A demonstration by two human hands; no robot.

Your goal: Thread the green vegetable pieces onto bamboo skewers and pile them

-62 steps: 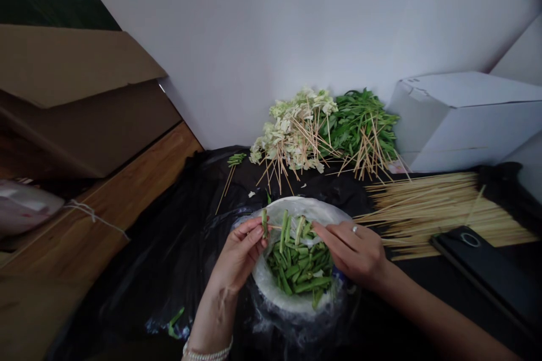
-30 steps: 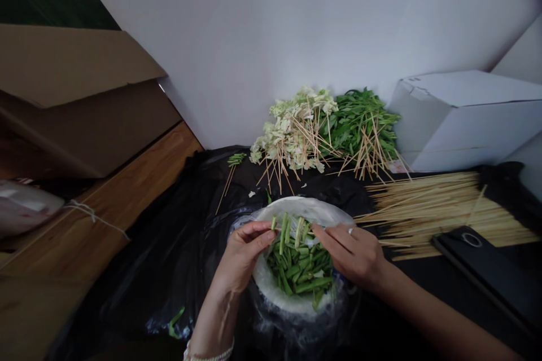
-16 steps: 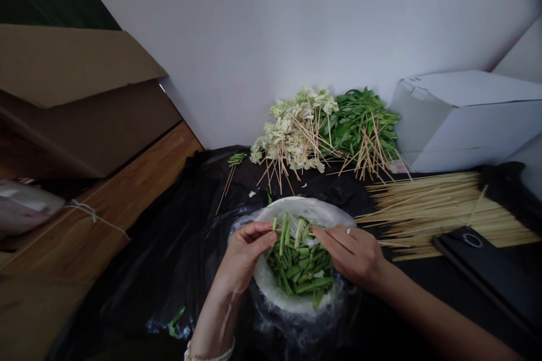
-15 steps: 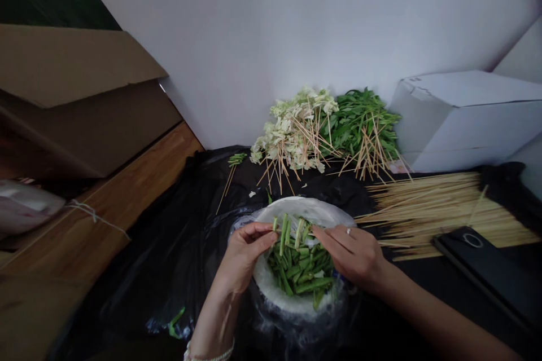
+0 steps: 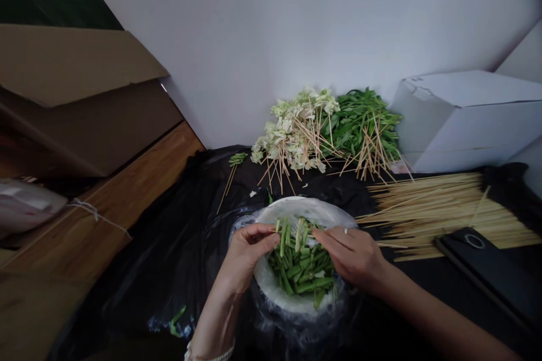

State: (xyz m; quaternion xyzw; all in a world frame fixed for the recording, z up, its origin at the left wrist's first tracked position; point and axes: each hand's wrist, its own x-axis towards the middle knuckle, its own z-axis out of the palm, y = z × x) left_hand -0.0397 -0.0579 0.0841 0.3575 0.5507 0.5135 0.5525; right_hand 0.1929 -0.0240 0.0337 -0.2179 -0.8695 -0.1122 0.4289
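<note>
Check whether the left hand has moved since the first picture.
Yes: against the bowl, the left hand has shifted slightly rightward, its fingertips farther in over it.

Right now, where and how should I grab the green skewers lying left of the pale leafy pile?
Probably by the bare sticks, coming from the near side: they slant toward you, exposed, while the green pieces bunch at the far ends, close to the pale leafy pile.

Green vegetable pieces (image 5: 298, 271), tan skewers (image 5: 440, 208), white bowl (image 5: 324, 207), black sheet (image 5: 161, 248)
</note>
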